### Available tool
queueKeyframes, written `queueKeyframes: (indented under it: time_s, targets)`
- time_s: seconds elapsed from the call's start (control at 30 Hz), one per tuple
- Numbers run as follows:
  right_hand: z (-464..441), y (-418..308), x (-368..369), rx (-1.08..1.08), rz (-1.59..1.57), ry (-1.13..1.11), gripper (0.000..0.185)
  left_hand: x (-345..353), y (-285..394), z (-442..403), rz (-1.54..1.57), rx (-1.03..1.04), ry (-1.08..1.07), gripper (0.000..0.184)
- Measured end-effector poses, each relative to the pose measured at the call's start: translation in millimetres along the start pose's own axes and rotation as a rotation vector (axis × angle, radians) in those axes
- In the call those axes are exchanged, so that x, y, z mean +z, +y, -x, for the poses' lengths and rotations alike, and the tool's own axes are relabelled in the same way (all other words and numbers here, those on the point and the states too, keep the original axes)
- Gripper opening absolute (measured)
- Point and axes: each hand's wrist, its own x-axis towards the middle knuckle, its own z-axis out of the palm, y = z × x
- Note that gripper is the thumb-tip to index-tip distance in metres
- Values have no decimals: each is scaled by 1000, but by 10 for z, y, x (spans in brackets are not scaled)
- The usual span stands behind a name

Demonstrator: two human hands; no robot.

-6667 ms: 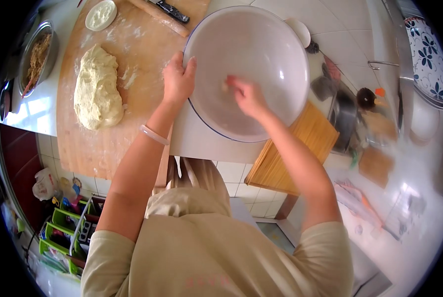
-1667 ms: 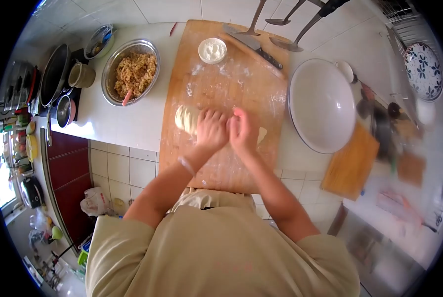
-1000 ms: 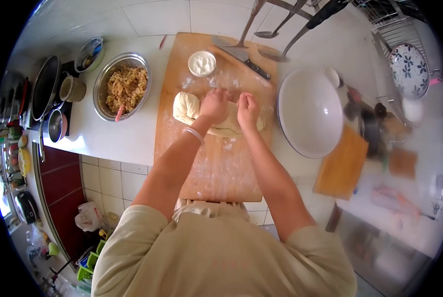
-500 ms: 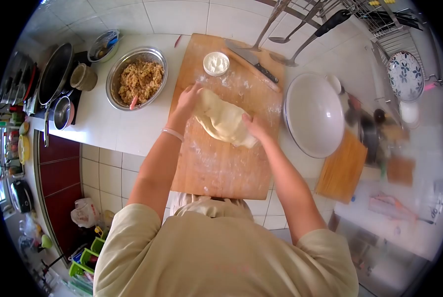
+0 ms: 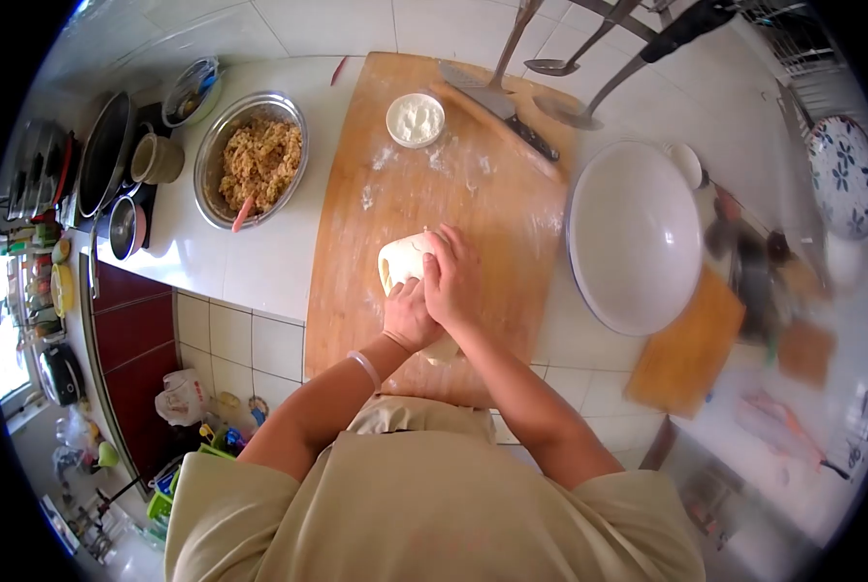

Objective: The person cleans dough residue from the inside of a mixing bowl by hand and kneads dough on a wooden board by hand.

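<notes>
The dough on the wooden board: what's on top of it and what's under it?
The left hand and right hand lie over the dough, hiding its middle. Under it is the wooden board; whether that covered patch is floured cannot be seen.

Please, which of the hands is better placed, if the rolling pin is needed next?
Right, I think. The right hand rests farther forward on the dough, nearer to the rolling pin. The left hand is closer to the body, partly under it.

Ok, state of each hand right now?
Left hand: on the smooth, pale dough, fingers partly hidden, grip can't be told.
Right hand: open, fingers laid over the dough.
</notes>
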Motion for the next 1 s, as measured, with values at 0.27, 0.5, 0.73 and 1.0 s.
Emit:
queueKeyframes:
  time_s: [0.27, 0.5, 0.73, 1.0]
  targets:
    - [-824, 544, 443, 213, -23, 50, 23, -69, -188, -1051, -123, 61, -119, 34]
    - [-853, 748, 270, 369, -407, -162, 33, -952, 235, -1230, 76, -198, -375, 27]
    - [186, 50, -431, 180, -634, -108, 23, -365, -31, -1018, -188, 89, -202, 30]
    - [776, 58, -279, -12, -91, 87, 37, -284, 509, 220, -197, -35, 8, 44]
